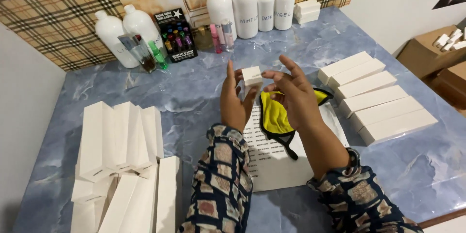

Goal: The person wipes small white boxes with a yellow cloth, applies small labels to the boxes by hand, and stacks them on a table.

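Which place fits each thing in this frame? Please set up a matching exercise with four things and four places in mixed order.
Things:
1. small white box
2. yellow and black cloth
3. row of flat white boxes
4. tall white bottles

Places:
A. at the back of the table, by the wall
B. between the left hand and the right hand
C. on the table's right side
D. on the printed sheet, under the right hand

Pairs: 1-B, 2-D, 3-C, 4-A
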